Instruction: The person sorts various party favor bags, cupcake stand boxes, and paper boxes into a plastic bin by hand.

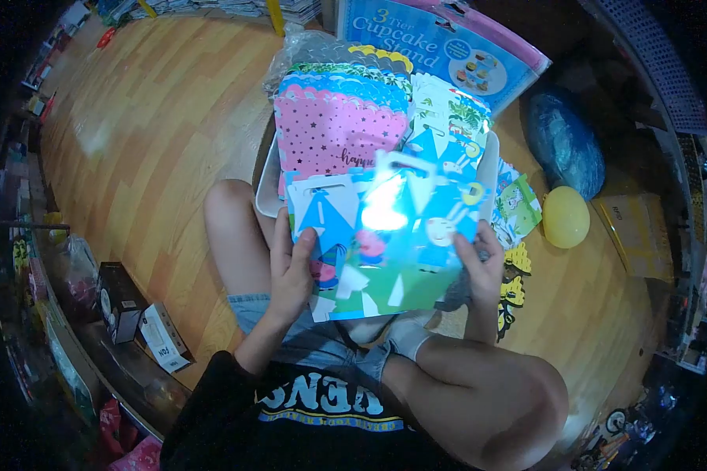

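Observation:
In front of my lap I hold up a flat printed card sheet [381,286] by its two sides. It is blue and green with cartoon pigs and has cut-out handle slots along its top; glare hides its middle. My left hand [292,267] grips the left side, thumb on the front. On the right side my right hand [483,265] pinches it the same way. Just behind stands a white bin [265,188] packed with flat cards. Among them are a pink scalloped card with stars [334,129] and a blue card with a similar cartoon print [456,153].
A cupcake stand package [436,59] leans behind the bin. To the right are a yellow balloon [565,217], a blue plastic bundle [565,141], a cardboard box [636,235] and bee-coloured cut-outs [514,290]. Small boxes [163,337] lie at left on the wooden floor [157,133].

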{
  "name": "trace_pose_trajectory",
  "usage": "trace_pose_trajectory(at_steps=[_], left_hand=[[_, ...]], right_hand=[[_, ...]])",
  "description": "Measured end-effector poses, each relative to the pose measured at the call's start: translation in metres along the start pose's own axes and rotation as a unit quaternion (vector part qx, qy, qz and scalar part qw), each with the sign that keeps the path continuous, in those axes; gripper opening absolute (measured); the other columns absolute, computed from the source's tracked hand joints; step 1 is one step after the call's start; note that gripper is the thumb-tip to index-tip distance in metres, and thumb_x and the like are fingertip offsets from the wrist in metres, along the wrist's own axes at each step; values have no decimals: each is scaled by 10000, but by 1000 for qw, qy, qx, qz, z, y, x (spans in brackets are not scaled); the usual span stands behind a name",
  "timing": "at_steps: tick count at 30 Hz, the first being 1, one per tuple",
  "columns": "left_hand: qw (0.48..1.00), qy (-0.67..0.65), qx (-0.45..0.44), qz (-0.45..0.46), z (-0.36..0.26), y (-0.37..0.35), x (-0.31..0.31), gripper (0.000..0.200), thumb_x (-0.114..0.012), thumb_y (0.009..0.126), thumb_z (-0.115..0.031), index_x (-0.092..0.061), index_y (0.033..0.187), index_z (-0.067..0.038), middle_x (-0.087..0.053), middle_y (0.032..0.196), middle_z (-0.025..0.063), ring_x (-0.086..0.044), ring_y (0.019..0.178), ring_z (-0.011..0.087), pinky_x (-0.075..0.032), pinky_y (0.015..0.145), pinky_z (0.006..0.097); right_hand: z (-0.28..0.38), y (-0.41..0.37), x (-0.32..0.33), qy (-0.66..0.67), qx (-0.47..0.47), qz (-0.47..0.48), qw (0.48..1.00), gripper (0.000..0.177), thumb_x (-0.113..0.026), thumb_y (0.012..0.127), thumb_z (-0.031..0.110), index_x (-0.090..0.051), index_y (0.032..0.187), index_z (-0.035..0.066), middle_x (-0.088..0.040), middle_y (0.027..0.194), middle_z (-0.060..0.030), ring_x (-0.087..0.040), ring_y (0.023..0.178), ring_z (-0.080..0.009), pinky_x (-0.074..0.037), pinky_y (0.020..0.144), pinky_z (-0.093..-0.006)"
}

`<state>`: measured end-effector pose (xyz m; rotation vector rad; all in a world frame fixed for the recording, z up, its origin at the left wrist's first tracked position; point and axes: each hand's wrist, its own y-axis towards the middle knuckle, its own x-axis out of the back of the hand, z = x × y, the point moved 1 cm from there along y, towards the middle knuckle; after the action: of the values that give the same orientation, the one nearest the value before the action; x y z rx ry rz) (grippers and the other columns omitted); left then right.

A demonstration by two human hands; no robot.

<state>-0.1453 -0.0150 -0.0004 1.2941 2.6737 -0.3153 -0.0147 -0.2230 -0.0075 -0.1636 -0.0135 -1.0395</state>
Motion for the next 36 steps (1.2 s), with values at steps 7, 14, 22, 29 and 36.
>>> trace_pose_trajectory(at_steps=[7, 14, 22, 29, 36], left_hand=[[994, -87, 43, -54, -5, 7, 7, 419, -544, 847, -117, -334, 1193, -11, -511, 1028, 78, -539, 877, 108, -469, 720, 228], [993, -114, 26, -10, -1, -2, -20, 542, -632, 743, 18, -308, 1174, -34, -499, 1052, 95, -548, 913, 150, -487, 749, 263], [999, -5, -41, -12, 9, 2, -19, 502, -588, 800, -44, -297, 1206, 7, -494, 1053, 99, -487, 989, 137, -417, 840, 268], [999, -42, -23, -20, 6, 0, -15, 447, -528, 859, -108, -303, 1224, 17, -501, 1067, 84, -491, 954, 111, -400, 821, 236], [990, -138, 26, -34, 1, 8, -7, 446, -540, 851, -105, -314, 1218, 11, -515, 1059, 94, -520, 945, 119, -429, 809, 241]], right_hand=[[-37, 6, 14, 400, -32, 250, 881, 287, -578, 791, 133, -525, 1030, -15, -593, 887, -75, -557, 753, -134, -443, 655, -253], [-4, -1, -18, 20, -50, 89, 995, 234, -687, 723, 83, -570, 907, -2, -591, 774, 2, -510, 688, -43, -396, 608, -189], [-3, -6, -14, 15, -19, 13, 1000, 272, -654, 760, 87, -579, 994, -31, -609, 837, -42, -529, 724, -73, -418, 671, -210], [-7, -7, -7, 51, -20, -42, 998, 274, -619, 789, 106, -569, 1012, -46, -618, 877, -73, -547, 787, -104, -417, 730, -231], [-27, 4, 3, 168, -36, -11, 985, 274, -622, 780, 121, -577, 999, -39, -605, 852, -50, -529, 774, -96, -392, 721, -213]])
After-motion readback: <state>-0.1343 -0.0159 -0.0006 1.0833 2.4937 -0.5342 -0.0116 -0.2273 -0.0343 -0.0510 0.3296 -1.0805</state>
